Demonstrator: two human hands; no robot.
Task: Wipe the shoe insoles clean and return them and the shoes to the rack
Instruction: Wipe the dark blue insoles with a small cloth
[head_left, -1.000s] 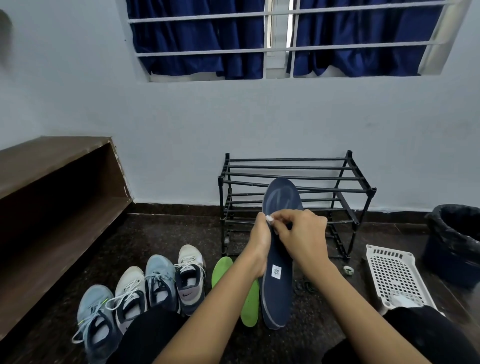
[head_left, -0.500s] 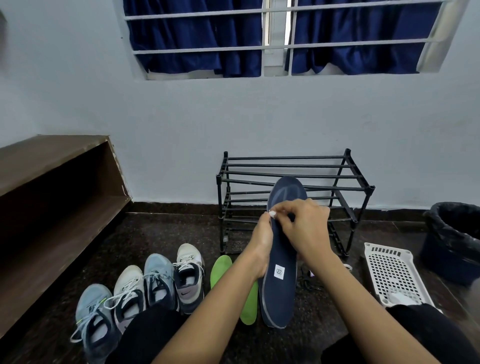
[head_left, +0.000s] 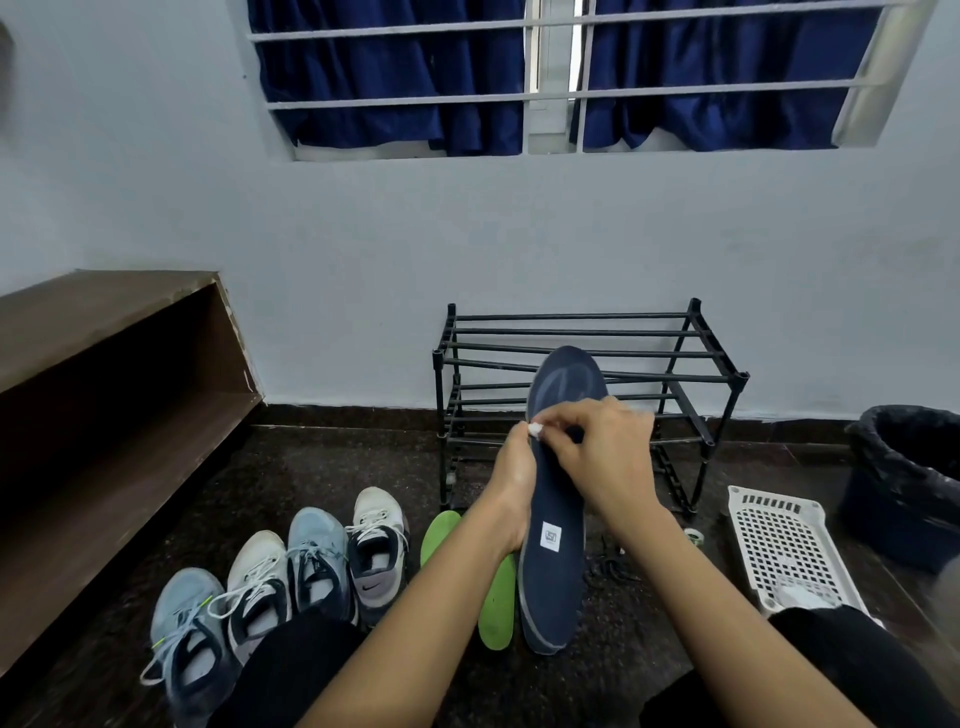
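Dark speckled stone makes up the floor (head_left: 332, 478), which meets a pale blue-grey wall (head_left: 363, 234) under a barred window hung with blue curtains (head_left: 374, 73). A black rack (head_left: 571, 332) stands against that wall with its rungs bare. To its left, a brown wooden shelf (head_left: 104, 364) runs along the side and out of frame. A row of four shoes (head_left: 317, 556) sits on the floor between shelf and rack, toes toward the wall. Open floor lies behind the shoes, up to the skirting. On the far side a white perforated basket (head_left: 784, 551) lies flat near a dark lined bin (head_left: 909, 467), which the frame edge cuts off. The navy insole (head_left: 553, 582) is held upright in front of the rack, toe end up. The left hand (head_left: 511, 483) grips its left edge, with the fingers hidden behind it. The right hand (head_left: 597, 452) has its fingers curled tight, pinching a small white wad (head_left: 535, 429) against that same edge. A green insole (head_left: 496, 608) lies just beside the navy one, and the left forearm crosses over it. Whether the navy heel touches the floor cannot be told. Something dark and stringy on the floor right of the insole is too unclear to name.
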